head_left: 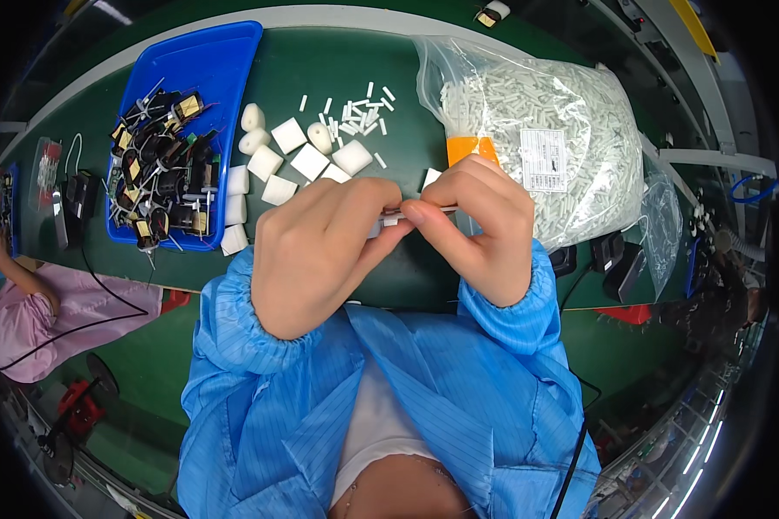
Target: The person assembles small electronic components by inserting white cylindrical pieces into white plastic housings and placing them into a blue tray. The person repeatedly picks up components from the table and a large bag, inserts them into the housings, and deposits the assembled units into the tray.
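Note:
Close together over the front of the table, my left hand [312, 251] and my right hand [489, 216] are both closed in a pinch. Between their fingertips is a small white piece [391, 221] with thin, lead-like bits beside it; the fingers hide most of it, so its kind is unclear. Just beyond the hands lie several white blocks [309, 162], some rounded with a hole. Farther back, short white tubes [368, 117] are scattered on the green table [346, 60].
A blue tray [242, 65] of black wired components [160, 164] stands at the left. At the right sits a large clear bag [580, 112] full of small white tubes. Black devices [610, 255] lie beside it. A person in pink [78, 311] works at far left.

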Demonstrator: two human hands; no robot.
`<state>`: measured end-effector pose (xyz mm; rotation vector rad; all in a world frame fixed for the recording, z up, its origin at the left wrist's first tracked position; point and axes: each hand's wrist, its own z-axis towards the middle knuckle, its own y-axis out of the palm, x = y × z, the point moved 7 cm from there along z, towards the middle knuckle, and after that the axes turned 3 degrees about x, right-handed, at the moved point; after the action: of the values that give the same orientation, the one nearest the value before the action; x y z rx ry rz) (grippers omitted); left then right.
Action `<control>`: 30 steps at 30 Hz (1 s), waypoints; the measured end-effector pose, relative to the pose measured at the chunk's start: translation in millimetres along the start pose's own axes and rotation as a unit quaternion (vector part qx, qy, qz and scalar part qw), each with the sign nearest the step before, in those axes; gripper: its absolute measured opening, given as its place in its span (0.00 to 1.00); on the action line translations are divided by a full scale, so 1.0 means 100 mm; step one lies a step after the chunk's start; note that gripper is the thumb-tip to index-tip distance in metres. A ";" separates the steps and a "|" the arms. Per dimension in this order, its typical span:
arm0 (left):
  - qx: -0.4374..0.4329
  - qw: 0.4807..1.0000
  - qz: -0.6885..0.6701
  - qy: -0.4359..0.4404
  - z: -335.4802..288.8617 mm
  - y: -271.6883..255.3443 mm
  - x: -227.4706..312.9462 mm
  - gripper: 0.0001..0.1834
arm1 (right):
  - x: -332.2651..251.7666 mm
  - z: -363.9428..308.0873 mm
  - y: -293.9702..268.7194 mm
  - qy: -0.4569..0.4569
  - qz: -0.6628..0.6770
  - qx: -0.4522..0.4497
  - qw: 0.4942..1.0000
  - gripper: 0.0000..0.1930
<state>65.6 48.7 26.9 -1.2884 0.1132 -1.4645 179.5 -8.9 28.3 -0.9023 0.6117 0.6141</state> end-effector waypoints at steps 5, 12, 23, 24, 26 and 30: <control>0.004 1.000 -0.006 -0.016 -0.01 0.04 -0.03 0.18 | 0.11 -0.04 0.12 0.018 0.008 -0.050 0.999 0.06; 0.103 0.960 -0.170 -0.195 -0.21 -0.27 -0.66 0.15 | 0.28 -0.05 0.10 0.076 -0.034 -0.064 0.994 0.09; 0.056 0.926 -0.249 -0.278 -0.52 0.08 -0.78 0.10 | 0.30 -0.84 1.00 0.020 -0.094 -0.253 0.963 0.15; 0.060 0.922 -0.266 -0.276 -0.54 0.08 -0.79 0.10 | 0.27 -0.75 0.87 0.021 -0.046 -0.221 0.974 0.14; 0.034 0.906 -0.331 -0.263 -0.55 0.17 -0.92 0.12 | 0.26 -0.61 0.54 0.026 0.038 -0.139 0.989 0.13; -0.050 0.874 -0.436 -0.211 -0.35 0.60 -0.62 0.18 | 0.21 -0.52 -0.10 0.155 0.185 -0.007 0.970 0.15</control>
<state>65.0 53.7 -66.3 -1.8359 -0.7902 -1.8690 189.2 -52.7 -6.0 -0.9118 1.0741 0.8183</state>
